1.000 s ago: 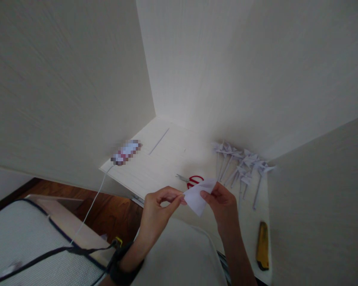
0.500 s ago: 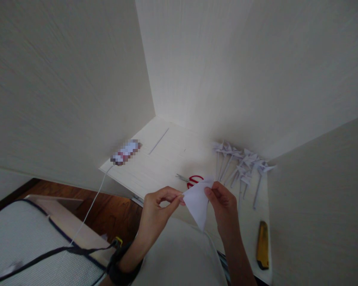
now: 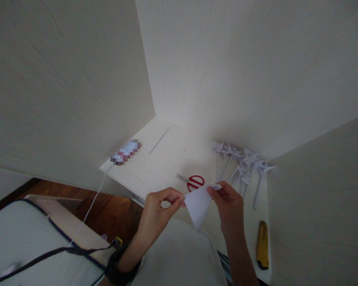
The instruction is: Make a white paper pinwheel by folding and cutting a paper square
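Note:
A folded sheet of white paper (image 3: 198, 205), roughly triangular with one point hanging down, is held between my two hands. My left hand (image 3: 162, 208) pinches its left corner between thumb and fingertips. At the upper right edge, my right hand (image 3: 229, 204) grips the paper with the thumb on top. Just beyond the paper lie scissors (image 3: 193, 181) with red handles, their blades pointing left. Several white paper pinwheels (image 3: 245, 159) on thin sticks rest in a group at the back right of the white desk (image 3: 155, 171).
A yellow utility knife (image 3: 262, 245) lies at the desk's right edge. One thin white stick (image 3: 159, 141) is at the back left, near a blurred-out device (image 3: 125, 152) with a white cable (image 3: 93, 200). Pale panels (image 3: 209, 67) enclose the desk.
My right hand has moved slightly right and turned with its side of the paper. The paper's lower point has swung a little left, and more of the scissors' handles shows.

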Demonstrator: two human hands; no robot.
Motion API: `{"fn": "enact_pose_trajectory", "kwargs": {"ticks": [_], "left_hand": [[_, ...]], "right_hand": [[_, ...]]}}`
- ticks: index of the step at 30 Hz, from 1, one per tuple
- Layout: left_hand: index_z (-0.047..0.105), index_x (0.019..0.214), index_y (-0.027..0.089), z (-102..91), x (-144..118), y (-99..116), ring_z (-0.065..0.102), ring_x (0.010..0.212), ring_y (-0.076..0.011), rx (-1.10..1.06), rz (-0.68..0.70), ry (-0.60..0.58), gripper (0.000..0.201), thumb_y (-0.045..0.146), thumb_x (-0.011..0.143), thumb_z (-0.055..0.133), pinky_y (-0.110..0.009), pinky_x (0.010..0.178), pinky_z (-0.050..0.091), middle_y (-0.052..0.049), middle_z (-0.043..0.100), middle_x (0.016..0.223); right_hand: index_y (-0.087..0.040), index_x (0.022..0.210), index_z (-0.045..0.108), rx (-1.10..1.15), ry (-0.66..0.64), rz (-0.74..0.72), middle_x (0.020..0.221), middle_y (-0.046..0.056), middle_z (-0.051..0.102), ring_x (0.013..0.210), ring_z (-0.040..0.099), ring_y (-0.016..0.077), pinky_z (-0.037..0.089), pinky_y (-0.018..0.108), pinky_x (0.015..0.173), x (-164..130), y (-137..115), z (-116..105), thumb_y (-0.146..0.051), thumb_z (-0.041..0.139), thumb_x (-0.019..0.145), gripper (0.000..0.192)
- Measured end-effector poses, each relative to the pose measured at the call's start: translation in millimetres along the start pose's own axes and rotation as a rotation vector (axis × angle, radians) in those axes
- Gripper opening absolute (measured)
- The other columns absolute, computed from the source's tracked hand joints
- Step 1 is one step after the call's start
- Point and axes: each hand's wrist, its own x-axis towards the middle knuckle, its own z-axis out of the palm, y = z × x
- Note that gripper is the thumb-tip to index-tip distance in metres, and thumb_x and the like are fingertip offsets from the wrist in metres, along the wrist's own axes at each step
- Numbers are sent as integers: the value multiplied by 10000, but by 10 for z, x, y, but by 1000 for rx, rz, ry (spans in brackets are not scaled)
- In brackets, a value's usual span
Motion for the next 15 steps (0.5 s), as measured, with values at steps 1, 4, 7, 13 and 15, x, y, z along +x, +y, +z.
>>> {"fn": "enact_pose_trajectory", "kwargs": {"ticks": [1,4,7,13,15], "left_hand": [[755,656,178,-4,2,0,693,642,-165,-4,0,-1,139,185,781,694,-221,636,517,-26,764,672],[752,669,174,-31,2,-16,693,638,-163,-7,-14,-5,119,177,775,699,-216,633,517,-24,763,673],[745,683,172,-69,5,-52,695,641,-161,16,-36,-26,113,181,784,694,-213,631,516,-23,761,677],[742,691,170,-83,40,-65,699,639,-167,45,-22,-86,128,181,799,675,-221,632,515,-27,760,673],[741,689,170,-76,50,-56,701,634,-168,41,-16,-91,133,184,800,670,-225,634,517,-28,759,668]], "right_hand": [[-200,630,600,-1,1,1,567,-34,601,544,531,136,422,232,527,-7,-10,3,-302,734,737,199],[-199,616,605,-3,-6,-4,539,-37,573,524,517,131,408,229,505,-12,-42,6,-297,691,778,208],[-198,591,616,0,-18,-13,530,-32,568,527,527,132,423,231,510,11,-61,0,-285,691,769,212],[-205,724,671,36,-45,-16,662,4,695,578,608,150,489,245,536,53,-66,-6,-276,721,749,91],[-205,723,654,42,-47,-22,646,1,695,555,602,144,480,239,518,48,-64,-9,-282,711,771,107]]}}
